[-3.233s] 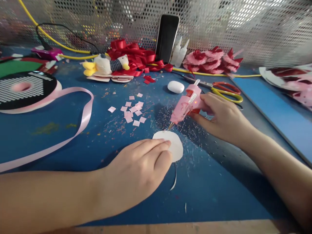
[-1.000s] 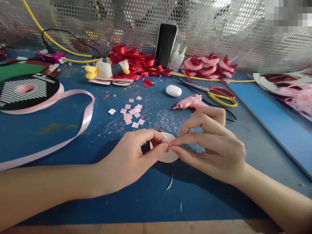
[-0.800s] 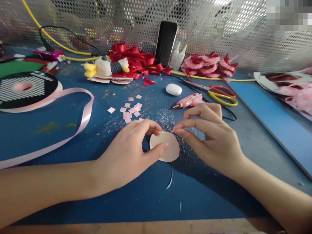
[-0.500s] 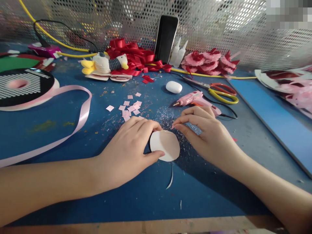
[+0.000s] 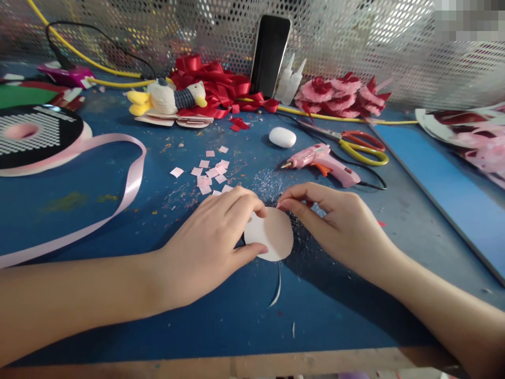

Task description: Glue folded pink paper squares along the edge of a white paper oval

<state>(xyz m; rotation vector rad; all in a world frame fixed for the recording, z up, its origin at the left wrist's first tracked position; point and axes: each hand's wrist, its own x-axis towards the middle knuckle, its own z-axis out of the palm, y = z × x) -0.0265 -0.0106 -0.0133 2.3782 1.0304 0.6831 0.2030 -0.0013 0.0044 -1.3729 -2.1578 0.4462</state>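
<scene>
So the left hand [image 5: 215, 239] is palm-down, thumb and fingertips spread fairly wide over the left side of a white disc [image 5: 277, 234] on the blue table [image 5: 158, 337], while the right hand [image 5: 341, 221] pinches a tiny pink bit [image 5: 278, 206] by the disc's far edge, pink glue gun [image 5: 321, 161] lying just beyond.

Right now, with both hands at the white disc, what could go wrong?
The glue gun lies just beyond the right hand, nozzle bare; if hot, it might burn that hand. The left hand is close to loose pink squares and could scatter them. It steadies the white disc only on the disc's left half, so the disc may pivot if pushed.
</scene>
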